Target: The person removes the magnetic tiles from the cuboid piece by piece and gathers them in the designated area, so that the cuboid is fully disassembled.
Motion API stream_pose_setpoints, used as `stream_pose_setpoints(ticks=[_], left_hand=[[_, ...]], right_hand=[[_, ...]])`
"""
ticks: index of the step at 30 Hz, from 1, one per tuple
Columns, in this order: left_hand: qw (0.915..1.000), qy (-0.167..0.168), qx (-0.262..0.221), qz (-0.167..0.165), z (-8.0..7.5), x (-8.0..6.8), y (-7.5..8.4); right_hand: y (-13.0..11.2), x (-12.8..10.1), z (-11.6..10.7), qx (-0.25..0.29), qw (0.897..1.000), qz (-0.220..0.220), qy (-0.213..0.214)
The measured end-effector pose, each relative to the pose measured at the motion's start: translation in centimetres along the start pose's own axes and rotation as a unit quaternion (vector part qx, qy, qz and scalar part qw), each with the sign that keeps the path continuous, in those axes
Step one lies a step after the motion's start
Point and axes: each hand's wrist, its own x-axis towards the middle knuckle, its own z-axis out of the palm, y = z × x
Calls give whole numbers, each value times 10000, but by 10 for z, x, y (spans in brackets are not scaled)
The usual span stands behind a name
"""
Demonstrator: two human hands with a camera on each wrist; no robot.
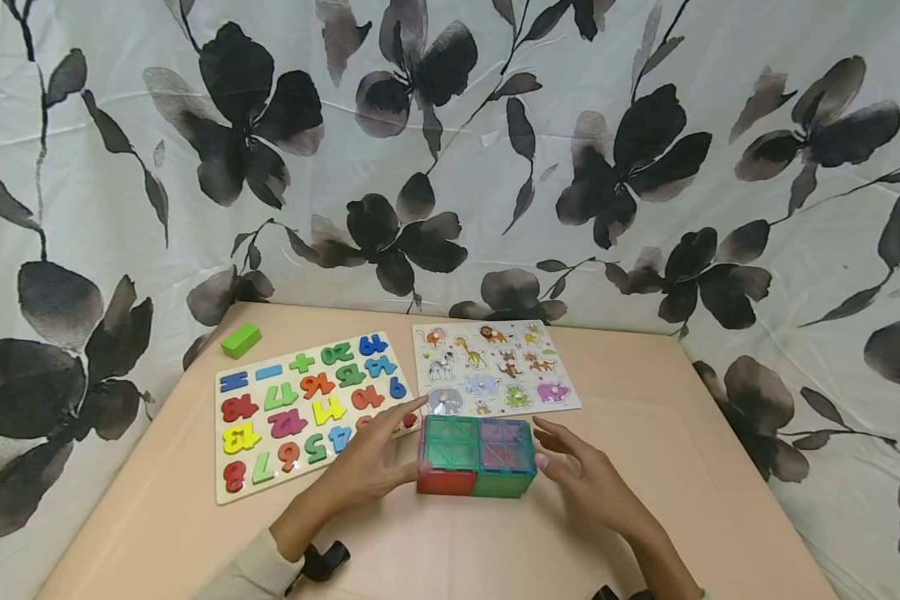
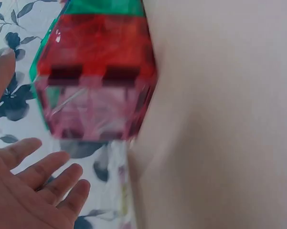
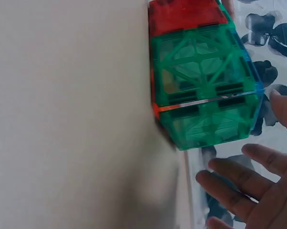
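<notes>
Both grips wide, holding nothing: left hand (image 1: 371,462) fingers spread and straight, thumb at the left end of the tile box (image 1: 477,457); whether it actually touches, can't tell. Right hand (image 1: 585,479) fingers relaxed and extended, just beside the box's right end, small gap visible in the right wrist view

Tile box = two translucent magnetic-tile cubes joined side by side, sitting flat on the table (image 1: 645,400) near the front middle. Left cube: green top, red front. Right cube: red/blue top, green front. Left wrist view shows the red/pink end face (image 2: 95,102), palm (image 2: 24,191) apart from it

Behind the box, touching or nearly so: animal peg puzzle (image 1: 495,367). To its left: number puzzle board (image 1: 307,404), left hand partly over its near right corner. Green block (image 1: 241,340) at far left of the table, well apart. Floral cloth (image 1: 450,150) hangs as backdrop
</notes>
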Motion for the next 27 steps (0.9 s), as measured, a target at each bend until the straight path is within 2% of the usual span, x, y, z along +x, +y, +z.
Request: stream_pose_setpoints(ticks=[7, 12, 17, 27], left_hand=[[9941, -123, -1080, 63, 16, 2, -6], [9913, -163, -1303, 90, 21, 2, -8], [9908, -187, -1338, 31, 23, 2, -9], [9890, -321, -1439, -142, 22, 2, -9]], right_hand=[[10, 1, 2, 845, 9948, -83, -570], [12, 2, 0, 1202, 9891, -255, -812], [12, 2, -1, 1171, 9896, -259, -789], [3, 0, 3, 1017, 9939, -189, -377]])
